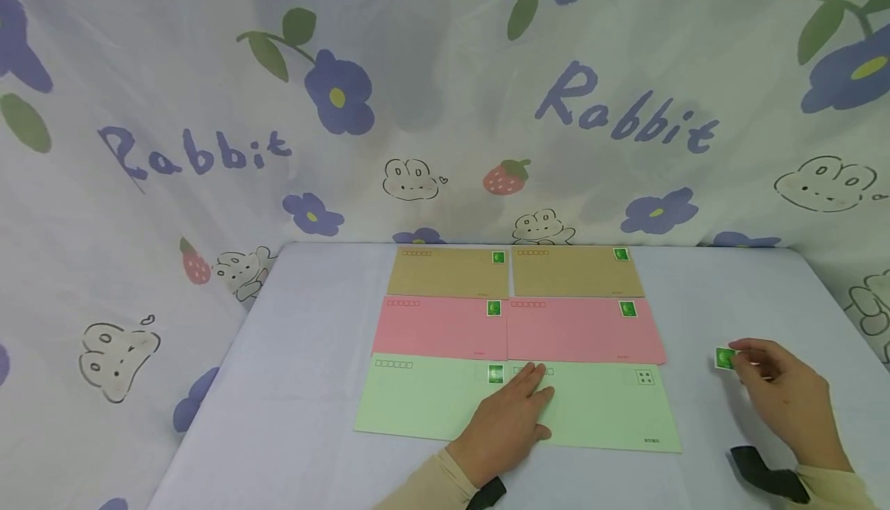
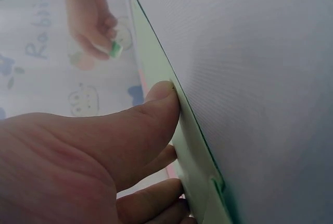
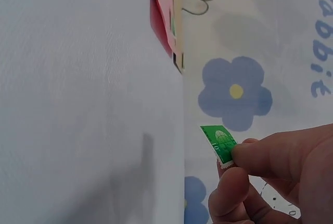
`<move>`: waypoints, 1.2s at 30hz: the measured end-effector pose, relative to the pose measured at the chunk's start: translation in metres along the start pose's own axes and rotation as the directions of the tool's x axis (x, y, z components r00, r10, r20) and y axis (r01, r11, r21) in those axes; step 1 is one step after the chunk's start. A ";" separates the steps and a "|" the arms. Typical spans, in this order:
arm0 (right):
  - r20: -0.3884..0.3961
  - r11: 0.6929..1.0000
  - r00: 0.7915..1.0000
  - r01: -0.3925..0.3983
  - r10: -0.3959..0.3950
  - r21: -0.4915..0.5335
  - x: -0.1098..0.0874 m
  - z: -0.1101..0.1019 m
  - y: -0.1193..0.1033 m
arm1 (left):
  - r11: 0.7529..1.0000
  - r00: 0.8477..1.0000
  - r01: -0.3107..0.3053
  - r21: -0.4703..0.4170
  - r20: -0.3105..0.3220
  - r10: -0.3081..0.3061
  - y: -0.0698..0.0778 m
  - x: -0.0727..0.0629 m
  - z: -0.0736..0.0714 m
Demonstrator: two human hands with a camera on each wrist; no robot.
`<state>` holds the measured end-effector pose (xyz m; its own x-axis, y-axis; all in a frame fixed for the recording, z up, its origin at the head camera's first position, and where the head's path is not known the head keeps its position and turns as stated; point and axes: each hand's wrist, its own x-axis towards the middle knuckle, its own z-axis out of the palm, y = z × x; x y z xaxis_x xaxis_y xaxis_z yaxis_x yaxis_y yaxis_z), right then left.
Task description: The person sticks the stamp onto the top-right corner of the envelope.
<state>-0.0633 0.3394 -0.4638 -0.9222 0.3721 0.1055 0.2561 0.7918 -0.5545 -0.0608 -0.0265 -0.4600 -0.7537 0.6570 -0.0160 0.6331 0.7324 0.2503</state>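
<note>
My right hand [image 1: 789, 398] pinches a small green postage stamp [image 1: 725, 358] between thumb and fingers, to the right of the envelopes. In the right wrist view the stamp [image 3: 218, 143] shows a globe-like print and a white perforated edge. My left hand [image 1: 502, 425] rests on the left part of the right green envelope [image 1: 605, 409], fingers spread and pressing it. That envelope bears a square with several dark dots at its upper right corner. Beside it, the left green envelope [image 1: 417, 402] carries a green stamp at its upper right, partly covered by my hand.
Two pink envelopes [image 1: 438, 330] and two brown envelopes [image 1: 452, 274] lie in rows behind the green ones, each with a green stamp at upper right. A white cloth [image 1: 299, 340] covers the table. A curtain with rabbits and flowers [image 1: 431, 93] hangs at the back.
</note>
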 end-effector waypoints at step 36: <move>-0.018 0.992 0.993 0.120 -0.119 0.046 -0.012 0.010 -0.019 | 1.000 1.000 0.000 -0.003 -0.006 0.000 -0.001 -0.001 0.002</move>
<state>-0.0598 0.3151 -0.4627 -0.9408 0.2836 0.1855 0.1299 0.8074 -0.5756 -0.0606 -0.0272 -0.4619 -0.7548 0.6558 -0.0105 0.6325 0.7320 0.2531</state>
